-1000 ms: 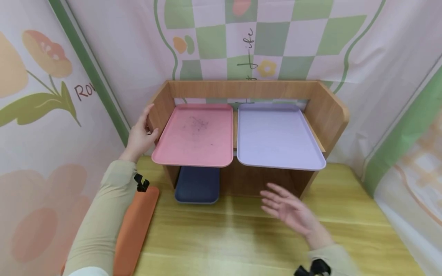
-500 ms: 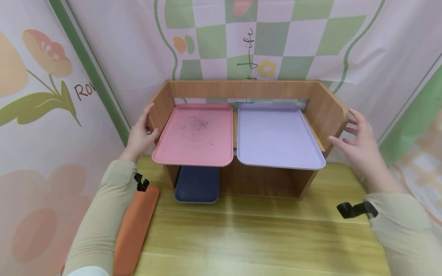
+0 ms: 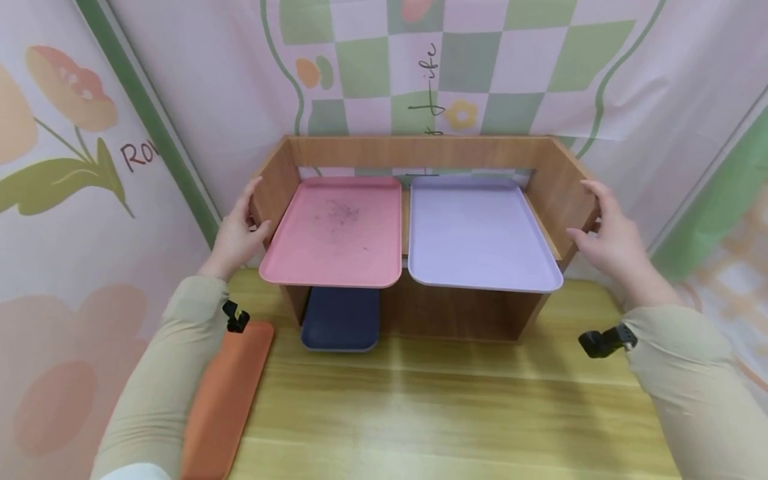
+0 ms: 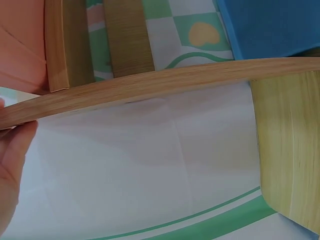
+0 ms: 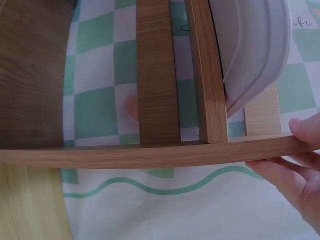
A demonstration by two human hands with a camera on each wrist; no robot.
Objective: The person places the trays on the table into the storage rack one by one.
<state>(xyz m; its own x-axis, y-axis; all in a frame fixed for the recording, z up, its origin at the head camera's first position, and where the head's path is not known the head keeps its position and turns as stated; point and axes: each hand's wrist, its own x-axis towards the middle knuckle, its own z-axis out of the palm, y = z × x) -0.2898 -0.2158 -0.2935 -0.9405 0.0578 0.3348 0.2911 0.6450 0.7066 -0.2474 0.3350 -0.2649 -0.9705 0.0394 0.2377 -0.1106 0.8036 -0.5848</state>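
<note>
A wooden two-tier shelf (image 3: 420,152) stands on the table, held from both sides. My left hand (image 3: 235,239) grips the front edge of its left side panel (image 4: 150,85), thumb and fingers on opposite faces. On the other side my right hand (image 3: 613,235) holds the right side panel (image 5: 150,157) between thumb and fingers. The upper tier carries a pink tray (image 3: 336,250) with dark smudges at left and a lavender tray (image 3: 480,233) at right; both jut past the front. Below, a navy tray (image 3: 342,320) sticks out from the lower left.
An orange tray (image 3: 231,400) lies on the wood-grain table (image 3: 420,413) at the left, partly under the left forearm. Patterned curtains (image 3: 504,60) hang behind the shelf and along both sides.
My right hand has gone from over the table in front of the shelf to its right side panel and now grips it. My left hand keeps its hold. The view has shifted slightly.
</note>
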